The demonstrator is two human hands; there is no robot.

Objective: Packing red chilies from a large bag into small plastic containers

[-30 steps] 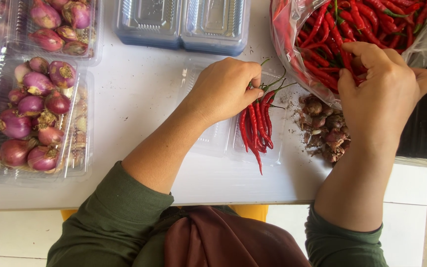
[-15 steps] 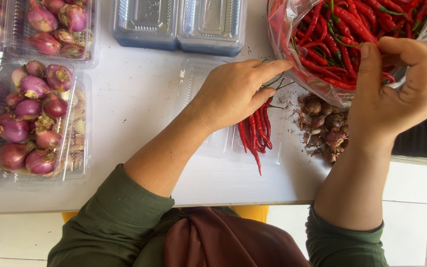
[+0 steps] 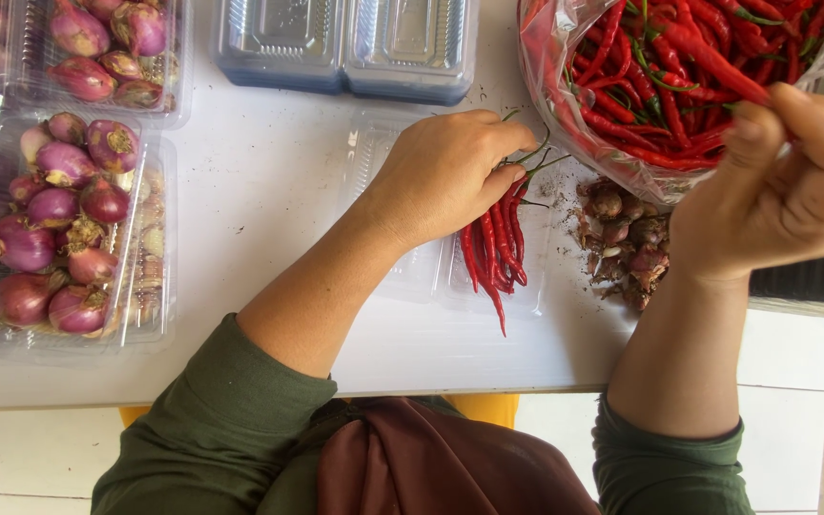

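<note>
The left hand grips a chilli bunch by the stems, pods trailing below its fingers. The right hand pinches one chilli over the bag.

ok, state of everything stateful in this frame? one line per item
left hand: closed on the stem ends of a chili bunch
chili bunch: held, tips lying in an open clear tray
open clear tray: lid flat, nearly empty
right hand: pinching one chili at the bag
bag of red chilies: open, full
shallot trays: open, filled
empty stacked trays: closed
shallot scraps: loose pile on the table
</note>
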